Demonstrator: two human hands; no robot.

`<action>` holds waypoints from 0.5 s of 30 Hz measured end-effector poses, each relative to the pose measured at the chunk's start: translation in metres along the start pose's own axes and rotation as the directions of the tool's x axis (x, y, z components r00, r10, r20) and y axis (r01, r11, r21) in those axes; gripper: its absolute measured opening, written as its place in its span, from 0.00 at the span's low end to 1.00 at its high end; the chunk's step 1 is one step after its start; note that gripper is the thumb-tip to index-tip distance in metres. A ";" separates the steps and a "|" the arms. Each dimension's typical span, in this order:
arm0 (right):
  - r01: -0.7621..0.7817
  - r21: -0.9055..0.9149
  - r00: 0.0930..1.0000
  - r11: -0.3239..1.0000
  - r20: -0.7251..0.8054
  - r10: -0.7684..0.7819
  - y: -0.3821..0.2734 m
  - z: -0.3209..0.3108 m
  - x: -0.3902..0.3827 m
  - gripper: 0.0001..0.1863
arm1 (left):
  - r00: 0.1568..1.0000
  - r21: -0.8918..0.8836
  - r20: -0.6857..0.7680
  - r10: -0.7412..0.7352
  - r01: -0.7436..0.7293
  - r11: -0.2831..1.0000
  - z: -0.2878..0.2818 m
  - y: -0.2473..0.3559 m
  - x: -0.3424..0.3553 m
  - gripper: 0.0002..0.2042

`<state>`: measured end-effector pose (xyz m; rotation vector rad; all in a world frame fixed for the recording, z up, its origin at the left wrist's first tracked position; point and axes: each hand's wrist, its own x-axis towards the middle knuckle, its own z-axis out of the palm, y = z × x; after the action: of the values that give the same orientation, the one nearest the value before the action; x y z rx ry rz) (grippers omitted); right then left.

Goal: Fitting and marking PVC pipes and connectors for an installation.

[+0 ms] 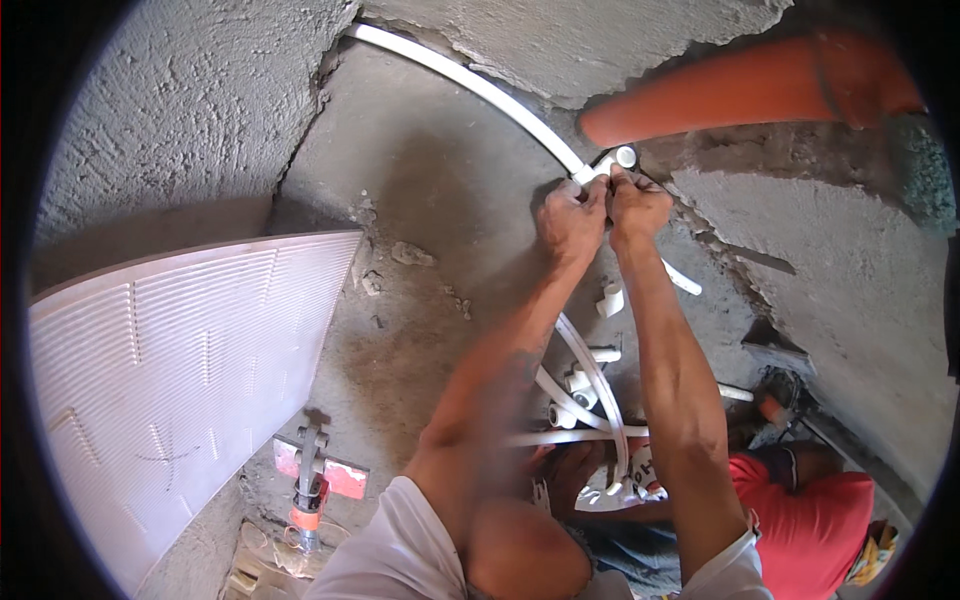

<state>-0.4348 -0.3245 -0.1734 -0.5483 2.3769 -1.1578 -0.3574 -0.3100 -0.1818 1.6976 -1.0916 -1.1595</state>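
A long white plastic pipe (470,82) curves down from the broken wall edge and ends at a white pipe fitting (624,157) with a round open mouth. My left hand (573,222) is closed at the joint between pipe and fitting, its fingers pinched together. Right beside it, my right hand (640,205) has its fingertips closed on the fitting. The fingers hide most of the joint. Below the hands, a loose white elbow fitting (610,299) lies on the concrete floor (440,190), and a short white pipe piece (682,277) shows past my right forearm.
An orange pipe (710,90) runs along the upper right wall. At left leans a ribbed panel (190,370); a tool with red-and-white plates (345,478) stands below it. Several white pipes (600,385) and fittings lie near my arms. A person in a red shirt (800,515) is at lower right.
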 end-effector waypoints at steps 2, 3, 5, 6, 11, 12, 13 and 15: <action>-0.032 0.083 0.999 0.996 0.021 0.030 -0.003 0.005 -0.007 0.09 | 1.000 0.012 0.005 -0.028 0.028 1.000 -0.001 -0.007 0.000 0.22; 0.004 0.001 1.000 1.000 0.001 -0.004 -0.003 0.004 -0.006 0.09 | 1.000 0.069 0.001 -0.024 0.024 0.997 -0.003 -0.004 0.000 0.22; 0.033 -0.080 0.999 0.996 -0.015 -0.035 -0.001 0.004 -0.006 0.08 | 0.999 0.060 0.008 -0.043 0.042 0.997 -0.006 0.003 0.000 0.22; 0.026 -0.072 1.000 0.997 -0.006 -0.026 -0.007 0.003 -0.009 0.08 | 0.998 0.043 0.011 -0.059 0.059 0.997 -0.006 0.003 0.001 0.22; 0.067 -0.173 0.998 0.983 -0.003 -0.069 0.001 -0.013 0.009 0.10 | 0.989 0.070 0.079 -0.125 0.120 0.990 0.005 0.017 -0.004 0.22; 0.131 -0.241 0.991 0.962 0.006 -0.133 -0.004 -0.017 0.004 0.11 | 0.988 0.038 0.084 -0.130 0.127 0.991 0.006 0.020 -0.001 0.22; 0.110 -0.269 0.992 0.957 0.096 -0.087 -0.003 -0.020 0.004 0.13 | 0.987 0.037 0.112 -0.112 0.108 0.993 0.008 0.014 0.002 0.22; 0.305 -0.284 0.922 0.909 0.326 -0.208 -0.007 -0.042 -0.019 0.12 | 0.993 -0.035 0.053 -0.105 0.107 0.994 0.007 -0.008 0.010 0.23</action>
<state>-0.4402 -0.2921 -0.1403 -1.0983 2.2933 -0.7115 -0.3598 -0.3180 -0.1934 1.7223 -1.0145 -1.2886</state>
